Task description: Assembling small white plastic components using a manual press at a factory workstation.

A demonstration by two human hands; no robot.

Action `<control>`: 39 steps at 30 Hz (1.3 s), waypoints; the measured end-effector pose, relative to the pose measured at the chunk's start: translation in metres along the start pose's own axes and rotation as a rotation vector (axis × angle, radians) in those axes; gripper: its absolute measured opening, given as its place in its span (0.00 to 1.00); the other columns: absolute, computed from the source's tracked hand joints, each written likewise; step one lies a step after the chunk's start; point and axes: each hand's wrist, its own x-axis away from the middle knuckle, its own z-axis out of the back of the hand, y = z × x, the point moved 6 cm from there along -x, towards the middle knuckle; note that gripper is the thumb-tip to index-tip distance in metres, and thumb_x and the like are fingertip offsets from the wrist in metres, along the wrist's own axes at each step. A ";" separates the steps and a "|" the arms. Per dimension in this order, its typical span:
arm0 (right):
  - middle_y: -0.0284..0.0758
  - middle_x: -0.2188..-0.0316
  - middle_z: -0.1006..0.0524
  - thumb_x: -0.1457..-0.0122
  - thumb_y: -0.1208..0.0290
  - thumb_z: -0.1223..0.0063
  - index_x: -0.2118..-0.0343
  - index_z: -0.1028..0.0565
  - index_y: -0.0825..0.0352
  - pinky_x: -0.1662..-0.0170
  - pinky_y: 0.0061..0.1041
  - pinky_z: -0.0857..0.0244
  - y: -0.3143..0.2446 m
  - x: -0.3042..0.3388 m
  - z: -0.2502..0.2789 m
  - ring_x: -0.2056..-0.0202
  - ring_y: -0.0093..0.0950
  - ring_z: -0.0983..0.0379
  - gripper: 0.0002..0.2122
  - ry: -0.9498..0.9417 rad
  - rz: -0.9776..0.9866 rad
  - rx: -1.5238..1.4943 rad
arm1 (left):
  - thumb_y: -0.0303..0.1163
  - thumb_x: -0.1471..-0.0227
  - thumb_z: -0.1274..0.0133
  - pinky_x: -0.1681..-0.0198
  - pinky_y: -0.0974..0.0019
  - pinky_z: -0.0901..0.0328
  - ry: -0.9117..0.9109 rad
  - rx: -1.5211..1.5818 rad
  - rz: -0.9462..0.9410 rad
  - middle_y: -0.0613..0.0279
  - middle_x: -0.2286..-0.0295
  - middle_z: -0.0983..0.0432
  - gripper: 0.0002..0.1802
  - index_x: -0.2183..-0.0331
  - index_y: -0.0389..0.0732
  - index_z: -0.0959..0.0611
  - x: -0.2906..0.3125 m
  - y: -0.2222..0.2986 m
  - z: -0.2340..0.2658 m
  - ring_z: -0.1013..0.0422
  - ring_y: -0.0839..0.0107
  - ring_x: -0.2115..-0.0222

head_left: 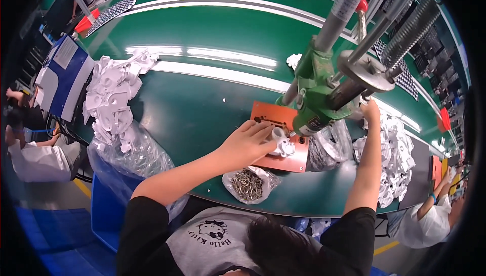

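Observation:
My left hand [249,143] is closed on a white plastic part [282,145], its fingers and thumb at the part's left side. That part sits on an orange base plate [278,162], under the head of a green hand press [313,106]. On the right side of the press, my right hand [371,112] is raised with its fingers curled. What it grips is mostly hidden by the hand and the press. A plastic bag of small metal pins or screws [248,185] lies just in front of the plate, close to my left forearm.
White plastic parts are heaped at the left [112,91] and right [397,159]. A clear bag [329,147] lies beside the plate. At the far left stands a blue and white box-shaped machine [65,78]. The press column and spring rise high. Other people sit at both sides.

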 end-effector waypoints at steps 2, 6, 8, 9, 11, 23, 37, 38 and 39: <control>0.37 0.58 0.28 0.55 0.67 0.49 0.59 0.28 0.58 0.58 0.41 0.35 -0.046 0.037 0.028 0.60 0.41 0.28 0.17 0.049 0.276 -0.001 | 0.29 0.61 0.42 0.50 0.54 0.41 0.050 0.026 -0.012 0.50 0.58 0.31 0.11 0.71 0.40 0.25 0.002 -0.006 -0.003 0.37 0.56 0.52; 0.35 0.67 0.24 0.54 0.68 0.50 0.66 0.25 0.59 0.59 0.39 0.39 -0.082 0.088 0.069 0.66 0.38 0.26 0.10 0.113 0.421 -0.004 | 0.32 0.59 0.42 0.49 0.53 0.42 0.027 0.159 0.007 0.52 0.59 0.31 0.13 0.68 0.40 0.24 -0.002 -0.008 -0.006 0.37 0.55 0.52; 0.35 0.72 0.24 0.53 0.68 0.50 0.67 0.25 0.59 0.58 0.39 0.40 -0.079 0.095 0.073 0.68 0.38 0.26 0.09 0.056 0.370 0.023 | 0.32 0.58 0.42 0.48 0.53 0.42 0.026 0.103 -0.044 0.52 0.59 0.30 0.13 0.67 0.41 0.24 -0.005 -0.008 -0.002 0.36 0.55 0.52; 0.35 0.76 0.23 0.53 0.67 0.50 0.68 0.24 0.59 0.57 0.39 0.41 -0.075 0.098 0.074 0.69 0.37 0.26 0.09 0.000 0.336 0.037 | 0.32 0.57 0.42 0.48 0.54 0.42 0.029 0.030 -0.079 0.52 0.59 0.30 0.12 0.67 0.41 0.24 -0.006 -0.006 -0.001 0.36 0.55 0.52; 0.35 0.80 0.23 0.52 0.64 0.51 0.68 0.24 0.60 0.56 0.39 0.41 -0.071 0.109 0.082 0.69 0.38 0.26 0.10 -0.039 0.252 -0.063 | 0.31 0.56 0.44 0.46 0.54 0.43 0.028 0.001 -0.067 0.51 0.58 0.30 0.12 0.65 0.42 0.23 -0.004 -0.005 -0.003 0.36 0.55 0.52; 0.42 0.55 0.27 0.48 0.63 0.49 0.59 0.25 0.59 0.53 0.42 0.42 -0.099 0.087 0.113 0.59 0.36 0.28 0.14 0.219 0.189 -0.023 | 0.27 0.56 0.50 0.42 0.51 0.46 0.096 -0.058 0.055 0.38 0.57 0.31 0.09 0.69 0.37 0.28 0.010 -0.001 -0.014 0.37 0.48 0.50; 0.41 0.70 0.22 0.46 0.55 0.53 0.64 0.25 0.62 0.51 0.47 0.45 -0.070 0.087 0.064 0.66 0.39 0.25 0.16 -0.054 0.132 0.174 | 0.31 0.53 0.47 0.42 0.49 0.47 -0.013 0.012 0.091 0.39 0.53 0.35 0.13 0.64 0.35 0.27 0.012 0.005 -0.024 0.42 0.46 0.46; 0.46 0.72 0.23 0.49 0.66 0.50 0.59 0.25 0.60 0.53 0.42 0.41 -0.083 0.097 0.078 0.66 0.41 0.25 0.14 0.008 0.139 0.188 | 0.34 0.54 0.46 0.42 0.49 0.48 -0.002 0.049 0.090 0.38 0.52 0.36 0.17 0.64 0.35 0.27 0.012 0.006 -0.021 0.43 0.45 0.46; 0.46 0.72 0.23 0.49 0.66 0.50 0.59 0.25 0.60 0.53 0.42 0.41 -0.096 0.103 0.077 0.66 0.41 0.25 0.14 0.005 0.139 0.183 | 0.38 0.54 0.44 0.41 0.48 0.50 0.009 0.082 0.092 0.37 0.52 0.37 0.20 0.63 0.34 0.27 0.013 0.006 -0.019 0.44 0.45 0.45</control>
